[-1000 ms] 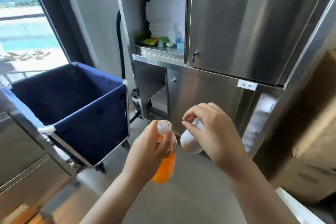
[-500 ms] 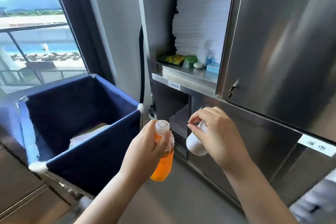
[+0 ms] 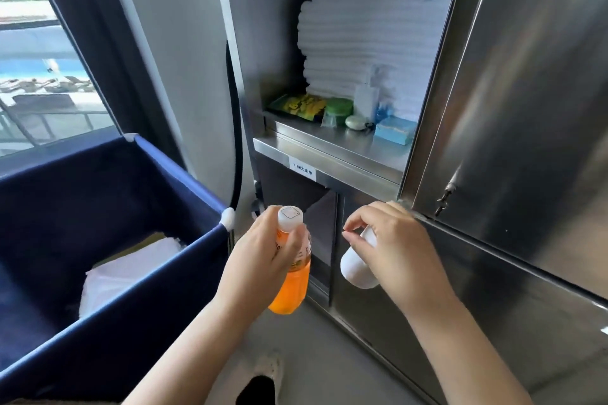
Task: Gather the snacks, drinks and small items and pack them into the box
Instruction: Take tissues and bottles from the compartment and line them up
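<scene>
The left hand (image 3: 263,260) grasps an orange drink bottle (image 3: 291,288) high at its neck, the fingers wrapped around it and the thumb lying just under the white cap (image 3: 289,219), so the full body hangs below the hand and the bottle is nearly upright. The right hand (image 3: 398,256) holds a small white container (image 3: 357,270) from above, its fingers curled over the upper part and the rounded bottom pointing down and to the left; what kind of container it is I cannot tell. Both items are in the air in front of the steel cabinet, apart from each other, and I judge that one item goes in each hand so that two things travel in one trip. The other things of the task lie on the open shelf (image 3: 329,145): a green and yellow snack packet (image 3: 297,105), a green tub (image 3: 339,107), a pale round item (image 3: 354,122) and a light blue carton (image 3: 393,130), all set at the front, before the stack of white towels (image 3: 362,26), where a hand reaches them easily. The packing box does not show in this view; at the left stands only a blue fabric cart (image 3: 115,200) with white linen (image 3: 131,270) inside. Because both hands are full, I think they must set down their load before taking more from the shelf
</scene>
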Available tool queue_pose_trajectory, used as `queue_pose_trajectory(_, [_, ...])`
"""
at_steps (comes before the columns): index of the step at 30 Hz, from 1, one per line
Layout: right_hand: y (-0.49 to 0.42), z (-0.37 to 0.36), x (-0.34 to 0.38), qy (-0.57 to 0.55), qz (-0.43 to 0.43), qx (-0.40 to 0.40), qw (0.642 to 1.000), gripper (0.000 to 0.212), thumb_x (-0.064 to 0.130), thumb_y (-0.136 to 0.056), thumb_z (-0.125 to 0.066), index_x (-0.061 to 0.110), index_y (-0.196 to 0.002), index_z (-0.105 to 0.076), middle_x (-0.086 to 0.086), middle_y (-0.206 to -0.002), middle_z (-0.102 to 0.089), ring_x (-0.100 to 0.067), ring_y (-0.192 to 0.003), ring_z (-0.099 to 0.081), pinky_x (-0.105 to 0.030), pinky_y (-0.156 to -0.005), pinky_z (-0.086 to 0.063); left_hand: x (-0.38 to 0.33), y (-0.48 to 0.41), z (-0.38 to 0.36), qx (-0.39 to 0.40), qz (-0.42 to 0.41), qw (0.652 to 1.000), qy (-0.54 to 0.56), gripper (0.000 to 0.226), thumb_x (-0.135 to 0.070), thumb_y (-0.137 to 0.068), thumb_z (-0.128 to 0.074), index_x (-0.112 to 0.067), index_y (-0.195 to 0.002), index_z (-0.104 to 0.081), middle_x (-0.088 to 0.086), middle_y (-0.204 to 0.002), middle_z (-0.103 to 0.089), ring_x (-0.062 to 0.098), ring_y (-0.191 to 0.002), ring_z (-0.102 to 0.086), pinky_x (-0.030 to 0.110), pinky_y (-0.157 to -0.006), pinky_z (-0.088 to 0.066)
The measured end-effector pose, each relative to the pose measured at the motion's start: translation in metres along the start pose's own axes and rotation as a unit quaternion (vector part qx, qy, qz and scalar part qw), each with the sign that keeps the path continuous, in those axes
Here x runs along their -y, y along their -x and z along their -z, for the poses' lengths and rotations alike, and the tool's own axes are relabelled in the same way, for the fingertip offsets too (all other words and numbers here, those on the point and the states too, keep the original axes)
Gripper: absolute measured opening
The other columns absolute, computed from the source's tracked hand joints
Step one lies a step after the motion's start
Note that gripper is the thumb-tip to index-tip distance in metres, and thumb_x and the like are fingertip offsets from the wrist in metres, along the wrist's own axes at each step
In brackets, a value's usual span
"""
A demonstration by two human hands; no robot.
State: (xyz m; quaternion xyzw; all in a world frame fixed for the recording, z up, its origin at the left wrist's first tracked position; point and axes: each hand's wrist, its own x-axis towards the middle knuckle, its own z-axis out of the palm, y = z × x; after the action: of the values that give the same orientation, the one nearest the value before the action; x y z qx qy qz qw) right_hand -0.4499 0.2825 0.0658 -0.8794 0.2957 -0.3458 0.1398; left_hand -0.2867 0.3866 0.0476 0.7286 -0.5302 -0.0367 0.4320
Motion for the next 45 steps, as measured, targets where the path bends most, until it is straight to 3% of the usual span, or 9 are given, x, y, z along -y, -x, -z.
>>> queue_pose_trajectory(3, [-0.035, -0.016, -0.029, 0.026, -0.024, -0.015, 0.999, 0.014, 0.014, -0.074, -0.076, 0.021, -0.075, -0.064, 0.012, -0.077, -0.060, -0.009, -0.080, -0.048, -0.022, -0.072, -0.035, 0.022, -0.055, -0.027, 0.013, -0.014, 1.000, 0.021, 0.031, -0.055, -0.085, -0.037, -0.028, -0.095, -0.049, -0.010, -0.078, -0.058, -0.001, -0.072, -0.054, 0.011, -0.062, -0.040])
queue_pose_trajectory(8, [-0.114, -0.053, -0.074, 0.072, -0.061, -0.038, 0.995, 0.015, 0.011, -0.072, -0.077, 0.019, -0.074, -0.065, 0.010, -0.077, -0.062, -0.011, -0.078, -0.052, -0.025, -0.069, -0.041, 0.066, -0.172, -0.069, 0.061, -0.029, 0.994, 0.082, 0.024, -0.055, -0.090, -0.037, -0.034, -0.091, -0.047, -0.010, -0.086, -0.061, 0.003, -0.083, -0.058, 0.039, -0.071, -0.051])
queue_pose_trajectory(12, [-0.197, -0.084, -0.115, 0.123, -0.094, -0.052, 0.987, 0.011, 0.011, -0.074, -0.075, 0.016, -0.076, -0.065, 0.006, -0.076, -0.061, -0.016, -0.077, -0.053, -0.027, -0.066, -0.035, 0.095, -0.278, -0.097, 0.077, -0.072, 0.988, 0.111, 0.022, -0.053, -0.089, -0.036, -0.033, -0.088, -0.045, -0.009, -0.079, -0.060, 0.003, -0.075, -0.056, 0.033, -0.059, -0.045])
queue_pose_trajectory(16, [-0.264, -0.106, -0.150, 0.152, -0.147, -0.037, 0.977, 0.008, 0.014, -0.076, -0.073, 0.014, -0.077, -0.065, 0.002, -0.078, -0.062, -0.018, -0.080, -0.053, -0.028, -0.067, -0.038, 0.110, -0.368, -0.118, 0.109, -0.102, 0.978, 0.146, 0.023, -0.051, -0.088, -0.039, -0.030, -0.090, -0.047, -0.007, -0.082, -0.059, 0.006, -0.077, -0.057, 0.033, -0.063, -0.048])
queue_pose_trajectory(20, [-0.296, -0.115, -0.175, 0.172, -0.201, -0.050, 0.963, 0.013, 0.011, -0.072, -0.076, 0.018, -0.073, -0.065, 0.006, -0.074, -0.061, -0.011, -0.073, -0.048, -0.016, -0.059, -0.025, 0.111, -0.433, -0.141, 0.141, -0.168, 0.964, 0.152, 0.021, -0.055, -0.087, -0.038, -0.035, -0.085, -0.044, -0.010, -0.078, -0.056, 0.003, -0.073, -0.054, 0.014, -0.057, -0.038])
queue_pose_trajectory(27, [-0.308, -0.133, -0.201, 0.220, -0.250, -0.040, 0.942, 0.014, 0.008, -0.069, -0.076, 0.014, -0.068, -0.063, 0.003, -0.071, -0.063, -0.023, -0.074, -0.059, -0.032, -0.068, -0.045, 0.133, -0.453, -0.189, 0.199, -0.189, 0.942, 0.192, 0.020, -0.055, -0.088, -0.039, -0.037, -0.093, -0.044, -0.013, -0.086, -0.055, 0.000, -0.080, -0.053, 0.013, -0.059, -0.037])
queue_pose_trajectory(38, [-0.310, -0.140, -0.198, 0.272, -0.229, -0.023, 0.935, 0.014, 0.021, -0.070, -0.079, 0.017, -0.072, -0.065, 0.003, -0.073, -0.063, -0.023, -0.077, -0.057, -0.028, -0.067, -0.035, 0.134, -0.450, -0.196, 0.188, -0.164, 0.942, 0.226, 0.019, -0.058, -0.089, -0.038, -0.040, -0.088, -0.043, -0.016, -0.083, -0.054, 0.001, -0.076, -0.053, 0.013, -0.055, -0.033])
queue_pose_trajectory(41, [-0.310, -0.133, -0.194, 0.271, -0.207, -0.021, 0.940, 0.021, 0.036, -0.075, -0.074, 0.020, -0.086, -0.066, 0.004, -0.087, -0.063, -0.021, -0.088, -0.055, -0.031, -0.075, -0.040, 0.131, -0.449, -0.192, 0.192, -0.155, 0.943, 0.224, 0.030, -0.060, -0.087, -0.037, -0.033, -0.093, -0.047, -0.011, -0.086, -0.057, 0.002, -0.078, -0.054, 0.023, -0.060, -0.042])
queue_pose_trajectory(45, [-0.299, -0.112, -0.188, 0.208, -0.181, -0.099, 0.956, 0.030, 0.040, -0.081, -0.065, 0.020, -0.104, -0.063, 0.007, -0.106, -0.059, -0.015, -0.102, -0.052, -0.030, -0.090, -0.042, 0.126, -0.451, -0.186, 0.202, -0.145, 0.946, 0.208, 0.041, -0.060, -0.086, -0.037, -0.023, -0.099, -0.050, -0.005, -0.089, -0.059, 0.009, -0.080, -0.056, 0.040, -0.068, -0.049])
